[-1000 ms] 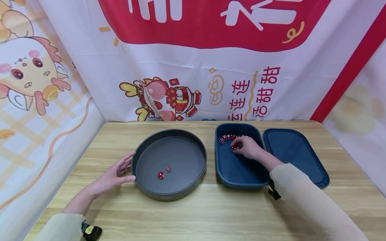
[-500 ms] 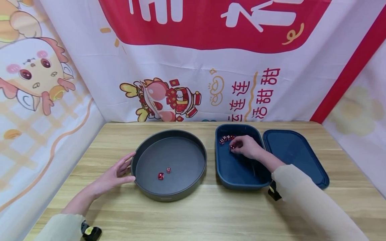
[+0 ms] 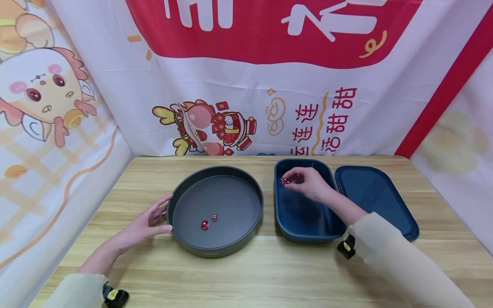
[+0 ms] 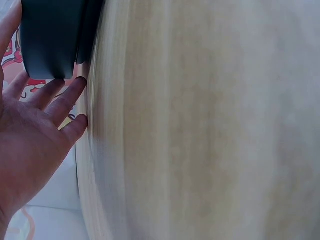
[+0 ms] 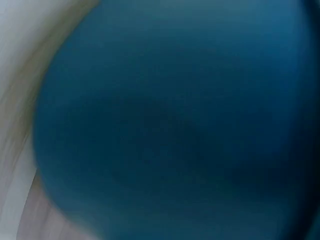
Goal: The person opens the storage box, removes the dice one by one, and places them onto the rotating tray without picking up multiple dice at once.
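In the head view, my left hand (image 3: pixel 144 226) rests against the left wall of a round dark-grey baking pan (image 3: pixel 235 239), fingers spread. The left wrist view also has this left hand (image 4: pixel 40 120), with its fingertips at the pan's side (image 4: pixel 52 42). Two red dice lie apart inside the pan, a larger die (image 3: pixel 205 225) and a smaller die (image 3: pixel 215 217). Over the far part of a deep blue box (image 3: pixel 304 235), my right hand (image 3: pixel 312 184) curls thumb and fingers round red dice (image 3: pixel 284 182). How many it grips is hidden. The right wrist view is blurred, mostly blue box (image 5: pixel 150 150).
A blue lid (image 3: pixel 377 201) lies right of the box, close to its side. Everything stands on a wood-grain table (image 3: pixel 231 282). Printed cloth (image 3: pixel 239 77) hangs behind the table and along both sides.
My right hand has moved a little farther back and left in the box, from a single die to the dice near the far left corner. My left hand and the pan stay put.
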A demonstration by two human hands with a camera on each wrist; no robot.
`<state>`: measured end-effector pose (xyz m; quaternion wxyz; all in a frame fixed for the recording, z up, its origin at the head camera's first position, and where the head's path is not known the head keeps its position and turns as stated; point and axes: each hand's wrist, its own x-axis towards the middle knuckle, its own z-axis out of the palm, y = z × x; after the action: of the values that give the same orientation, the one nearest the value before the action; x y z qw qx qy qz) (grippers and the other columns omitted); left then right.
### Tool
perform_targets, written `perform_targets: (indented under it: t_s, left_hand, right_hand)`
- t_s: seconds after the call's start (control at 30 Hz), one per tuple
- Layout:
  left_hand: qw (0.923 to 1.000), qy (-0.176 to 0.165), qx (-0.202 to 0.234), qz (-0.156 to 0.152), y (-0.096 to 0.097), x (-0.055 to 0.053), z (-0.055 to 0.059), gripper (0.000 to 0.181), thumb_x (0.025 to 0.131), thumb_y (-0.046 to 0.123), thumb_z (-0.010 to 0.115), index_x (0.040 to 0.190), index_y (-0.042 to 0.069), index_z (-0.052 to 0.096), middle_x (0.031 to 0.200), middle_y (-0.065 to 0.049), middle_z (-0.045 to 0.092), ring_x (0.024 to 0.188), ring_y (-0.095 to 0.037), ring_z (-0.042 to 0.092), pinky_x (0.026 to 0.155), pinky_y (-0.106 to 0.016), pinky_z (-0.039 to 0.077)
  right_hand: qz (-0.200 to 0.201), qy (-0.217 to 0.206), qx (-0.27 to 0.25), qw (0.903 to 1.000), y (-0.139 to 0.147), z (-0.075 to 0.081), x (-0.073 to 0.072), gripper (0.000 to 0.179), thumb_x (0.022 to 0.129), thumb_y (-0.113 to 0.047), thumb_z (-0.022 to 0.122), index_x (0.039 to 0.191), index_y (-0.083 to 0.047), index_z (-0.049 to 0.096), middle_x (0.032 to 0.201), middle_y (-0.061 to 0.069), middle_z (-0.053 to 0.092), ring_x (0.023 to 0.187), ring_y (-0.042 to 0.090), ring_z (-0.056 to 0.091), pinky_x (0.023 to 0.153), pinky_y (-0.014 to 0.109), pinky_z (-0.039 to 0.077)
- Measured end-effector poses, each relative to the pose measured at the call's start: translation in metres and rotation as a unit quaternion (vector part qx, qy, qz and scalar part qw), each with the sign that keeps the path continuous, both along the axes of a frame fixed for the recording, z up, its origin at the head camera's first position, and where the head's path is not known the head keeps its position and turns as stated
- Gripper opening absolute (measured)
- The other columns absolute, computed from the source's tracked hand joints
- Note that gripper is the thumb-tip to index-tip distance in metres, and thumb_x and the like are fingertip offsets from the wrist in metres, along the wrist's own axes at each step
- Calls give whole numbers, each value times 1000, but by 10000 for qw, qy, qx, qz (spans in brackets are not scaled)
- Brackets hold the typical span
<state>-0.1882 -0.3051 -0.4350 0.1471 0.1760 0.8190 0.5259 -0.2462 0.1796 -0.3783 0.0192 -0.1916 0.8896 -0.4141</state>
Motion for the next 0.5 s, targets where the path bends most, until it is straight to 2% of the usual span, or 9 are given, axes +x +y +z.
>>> perform_targets:
  t_s: [0.2, 0.37, 0.5]
  left_hand:
    - [10000, 10, 6, -16, 0, 0, 0, 85, 92, 12, 68, 156, 12, 14, 156, -28, 16, 139, -47, 20, 96, -13, 33]
    - [10000, 18, 30, -28, 1, 1, 2, 84, 92, 12, 68, 156, 12, 14, 156, -28, 16, 139, -47, 20, 96, -13, 33]
    - [10000, 1, 37, -29, 1, 1, 2, 84, 92, 12, 68, 156, 12, 14, 156, -28, 16, 139, -46, 20, 96, -14, 33]
  right_hand:
    - [74, 86, -250, 9996, -25, 3, 10, 19, 88, -7, 72, 106, -7, 71, 94, 2, 69, 84, 18, 62, 73, 33, 52]
    - [351, 60, -571, 9977, -49, 3, 16, 18, 87, -4, 72, 105, -3, 71, 94, 3, 70, 83, 19, 63, 75, 33, 53]
    - [483, -30, -684, 9965, -69, 4, 19, 17, 87, -3, 72, 104, -3, 71, 93, 3, 70, 82, 18, 64, 71, 31, 54]
